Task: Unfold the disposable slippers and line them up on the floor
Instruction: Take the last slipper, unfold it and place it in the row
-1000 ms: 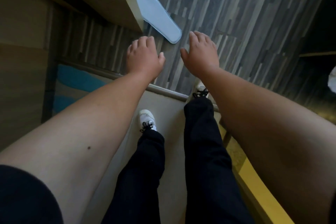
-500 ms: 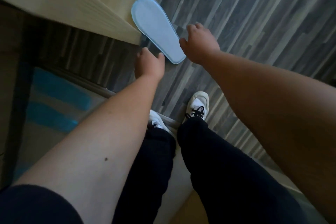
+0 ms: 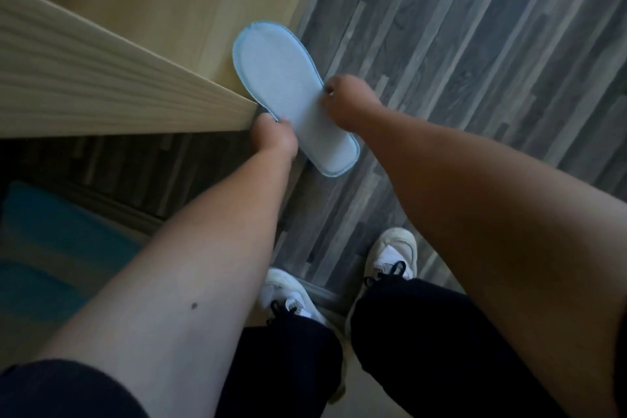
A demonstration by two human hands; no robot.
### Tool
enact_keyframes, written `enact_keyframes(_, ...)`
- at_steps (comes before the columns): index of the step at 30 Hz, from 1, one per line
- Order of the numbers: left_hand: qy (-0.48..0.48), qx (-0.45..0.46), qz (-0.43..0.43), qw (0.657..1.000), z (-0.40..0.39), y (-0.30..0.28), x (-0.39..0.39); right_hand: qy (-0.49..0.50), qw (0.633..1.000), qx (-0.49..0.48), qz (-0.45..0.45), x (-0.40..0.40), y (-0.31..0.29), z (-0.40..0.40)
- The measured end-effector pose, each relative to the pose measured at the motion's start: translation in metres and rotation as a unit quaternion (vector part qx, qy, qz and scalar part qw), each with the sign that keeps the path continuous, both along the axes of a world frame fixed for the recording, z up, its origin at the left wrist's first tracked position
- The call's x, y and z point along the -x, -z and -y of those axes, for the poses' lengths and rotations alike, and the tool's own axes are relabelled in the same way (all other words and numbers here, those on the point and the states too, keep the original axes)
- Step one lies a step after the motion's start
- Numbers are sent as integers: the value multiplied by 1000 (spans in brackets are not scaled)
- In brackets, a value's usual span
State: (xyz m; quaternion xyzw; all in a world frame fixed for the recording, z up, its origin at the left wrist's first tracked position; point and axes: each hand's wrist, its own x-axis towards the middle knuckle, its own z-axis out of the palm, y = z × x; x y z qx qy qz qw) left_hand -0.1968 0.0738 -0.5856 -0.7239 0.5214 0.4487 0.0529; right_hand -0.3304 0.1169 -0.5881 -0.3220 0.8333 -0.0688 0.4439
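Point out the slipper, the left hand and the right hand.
slipper (image 3: 278, 78): head view, middle of the sole.
left hand (image 3: 274, 136): head view, back of hand.
right hand (image 3: 346, 102): head view, back of hand.

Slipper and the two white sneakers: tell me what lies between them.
Head view: only bare grey plank floor between the slipper and the sneakers.

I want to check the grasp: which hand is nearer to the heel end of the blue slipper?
Left. The left hand holds the slipper's left edge close to the heel end; the right hand touches the right edge nearer the middle.
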Motion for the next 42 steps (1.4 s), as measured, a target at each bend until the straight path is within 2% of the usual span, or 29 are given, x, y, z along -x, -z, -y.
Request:
enact_keyframes(6,34,18,-26,999,-10,-74,4,107,994,28,12,7,-84,-29)
enact_keyframes(12,114,33,-49,992,-35,-221,25,216,975,43,41,29,-219,-70)
enact_keyframes(18,171,65,-57,981,-47,-358,39,281,955,71,69,38,-351,-94)
enact_keyframes(27,131,91,-68,985,-38,-499,7,245,955,115,117,17,-501,-84)
enact_keyframes(32,56,130,-69,988,-24,-559,-30,181,967,137,120,-11,-561,-50)
enact_keyframes(36,16,156,-67,985,-10,-592,-72,137,971,154,119,-49,-592,-22)
enact_keyframes(42,-32,160,-81,983,0,-606,-157,68,982,148,100,-126,-614,2)
